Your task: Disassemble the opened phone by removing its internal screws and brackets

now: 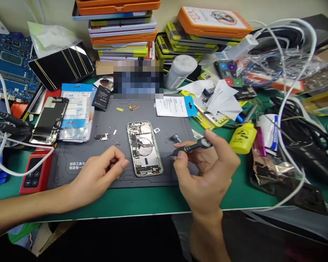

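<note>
An opened phone lies on the dark grey work mat, its inner boards and flex cables exposed. My right hand grips a black screwdriver to the right of the phone; the tip points left and is off the phone. Just left of the phone, my left hand rests with curled fingers, and nothing shows in them. A small metal-and-black part sits on the mat beyond my left hand. Beside the phone's upper right edge is a tiny white frame.
At left are a phone screen, a red device and a black battery. Orange and yellow cases are stacked behind. A yellow bottle and a looping white cable stand at right.
</note>
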Demonstrator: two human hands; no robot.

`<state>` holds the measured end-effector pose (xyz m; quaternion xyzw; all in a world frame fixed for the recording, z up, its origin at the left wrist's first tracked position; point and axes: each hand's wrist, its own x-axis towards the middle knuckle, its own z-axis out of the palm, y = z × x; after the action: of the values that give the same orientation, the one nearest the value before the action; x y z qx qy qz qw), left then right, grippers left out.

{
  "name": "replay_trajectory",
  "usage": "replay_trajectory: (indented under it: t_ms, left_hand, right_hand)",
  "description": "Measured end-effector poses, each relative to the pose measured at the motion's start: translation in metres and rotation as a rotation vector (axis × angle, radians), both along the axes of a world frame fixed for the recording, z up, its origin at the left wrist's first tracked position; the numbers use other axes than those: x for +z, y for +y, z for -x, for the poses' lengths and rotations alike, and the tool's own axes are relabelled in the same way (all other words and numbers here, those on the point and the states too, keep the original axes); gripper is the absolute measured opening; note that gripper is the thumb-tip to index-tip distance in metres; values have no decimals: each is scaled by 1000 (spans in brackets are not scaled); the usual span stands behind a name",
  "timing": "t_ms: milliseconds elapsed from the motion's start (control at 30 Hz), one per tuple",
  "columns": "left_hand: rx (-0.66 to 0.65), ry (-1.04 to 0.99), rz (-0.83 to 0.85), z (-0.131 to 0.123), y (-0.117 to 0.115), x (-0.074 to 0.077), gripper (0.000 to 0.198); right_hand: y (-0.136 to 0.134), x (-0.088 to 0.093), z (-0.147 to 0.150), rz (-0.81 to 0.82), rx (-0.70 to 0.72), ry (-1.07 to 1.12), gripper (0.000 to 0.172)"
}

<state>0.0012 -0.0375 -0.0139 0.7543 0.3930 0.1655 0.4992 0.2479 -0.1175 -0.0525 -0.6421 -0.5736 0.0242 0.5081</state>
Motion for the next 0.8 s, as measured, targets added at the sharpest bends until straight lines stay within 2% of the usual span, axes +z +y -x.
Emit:
replay_trajectory:
  t_ms: [100, 167, 267, 367, 467, 600, 800]
  left_hand:
    - [90, -142, 145, 1, 1, -5, 26]
    - [120, -206, 191, 0, 2, -6, 23]
    - [146, -240, 214, -3, 3, -2, 15]
    - [125, -233, 260, -5, 3, 6, 8]
    - [102, -231, 327, -6, 4, 9, 11]
    - [105, -212, 312, -5, 3, 8, 13]
    - [121, -174, 229, -3, 2, 3, 17]
  right_hand:
    - [-4, 1, 5, -30, 17, -37, 71]
    - [-7, 9, 19, -89, -71, 33, 77]
    - [-11, 22, 48, -177, -250, 210, 76]
    - [-9, 25, 66, -141, -124, 285, 73]
    - [-7, 18, 69, -140, -13, 386, 72]
    - [-8, 9, 68, -253, 43, 365, 80]
    - [-15, 4, 73, -212, 82, 347, 92]
